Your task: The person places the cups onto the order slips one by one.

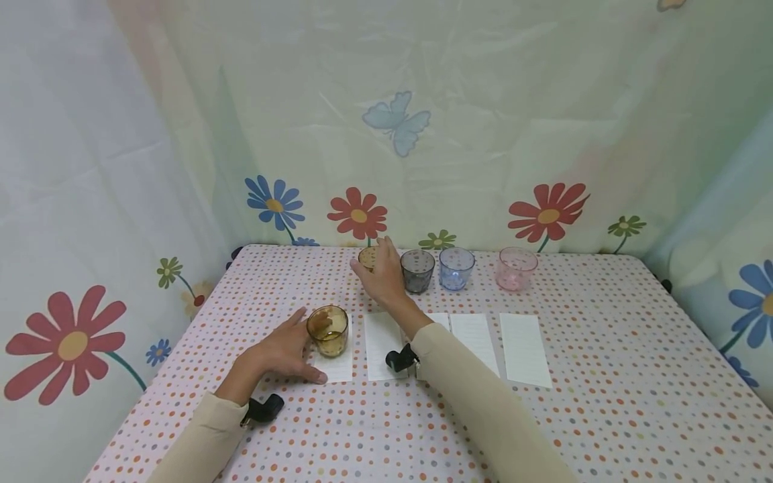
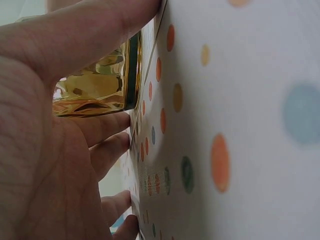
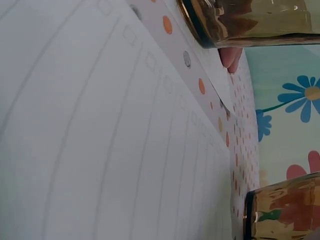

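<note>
A larger amber glass (image 1: 328,332) stands over a lined paper strip near the left of the table. My left hand (image 1: 284,349) lies around its left side, fingers spread on the tablecloth and thumb across the paper; in the left wrist view the thumb (image 2: 85,35) passes in front of the amber glass (image 2: 95,85). Farther back, my right hand (image 1: 385,278) reaches to a second amber glass (image 1: 366,257), its extended fingers and thumb on either side of it. The hand partly hides that glass. The right wrist view catches this amber glass (image 3: 285,210) at its lower right edge.
To the right along the back stand a grey glass (image 1: 418,272), a blue glass (image 1: 456,270) and a pink glass (image 1: 516,270). Several lined paper strips lie in a row, including one under my right forearm (image 1: 383,342) and one at the right (image 1: 524,349). A flowered curtain (image 1: 459,181) hangs behind.
</note>
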Demonstrator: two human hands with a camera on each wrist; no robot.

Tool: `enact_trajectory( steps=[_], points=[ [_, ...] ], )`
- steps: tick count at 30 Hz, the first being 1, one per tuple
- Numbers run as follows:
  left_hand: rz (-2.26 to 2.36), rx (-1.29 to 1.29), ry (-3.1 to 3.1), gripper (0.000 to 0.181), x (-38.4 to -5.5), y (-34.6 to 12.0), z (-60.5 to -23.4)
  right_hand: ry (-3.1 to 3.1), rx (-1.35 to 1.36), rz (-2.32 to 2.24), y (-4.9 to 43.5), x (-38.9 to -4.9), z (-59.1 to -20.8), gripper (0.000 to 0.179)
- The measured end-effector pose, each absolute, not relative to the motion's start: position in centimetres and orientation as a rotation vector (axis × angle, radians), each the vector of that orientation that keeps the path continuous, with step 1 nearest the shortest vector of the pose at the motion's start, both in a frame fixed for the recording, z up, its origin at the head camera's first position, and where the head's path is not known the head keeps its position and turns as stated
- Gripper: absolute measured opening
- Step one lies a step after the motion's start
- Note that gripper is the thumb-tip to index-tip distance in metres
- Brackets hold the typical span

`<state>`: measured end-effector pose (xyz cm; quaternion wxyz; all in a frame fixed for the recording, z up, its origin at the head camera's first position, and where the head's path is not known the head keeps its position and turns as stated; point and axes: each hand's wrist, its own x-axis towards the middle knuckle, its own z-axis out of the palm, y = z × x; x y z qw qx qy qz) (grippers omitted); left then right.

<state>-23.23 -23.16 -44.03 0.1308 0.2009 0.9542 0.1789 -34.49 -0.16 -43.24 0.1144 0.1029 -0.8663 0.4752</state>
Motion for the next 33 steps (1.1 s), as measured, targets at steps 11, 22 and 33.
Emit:
enact_trajectory(
  steps=[11, 22, 33],
  points=[
    [0.519, 0.572, 2.770, 0.123, -23.2, -23.4, -44.2, -2.582, 0.165, 1.436, -1.3, -34.7, -42.9, 0.085],
    [0.529, 0.541, 2.769, 0.124, -23.2, -23.2, -44.1, -2.574, 0.115, 1.536, -0.7, -35.3, -43.9, 0.087],
    [0.533, 0.546, 2.764, 0.124, -23.2, -23.1, -44.0, -2.535, 0.030, 1.626, -0.4, -35.7, -44.2, 0.091]
  ],
)
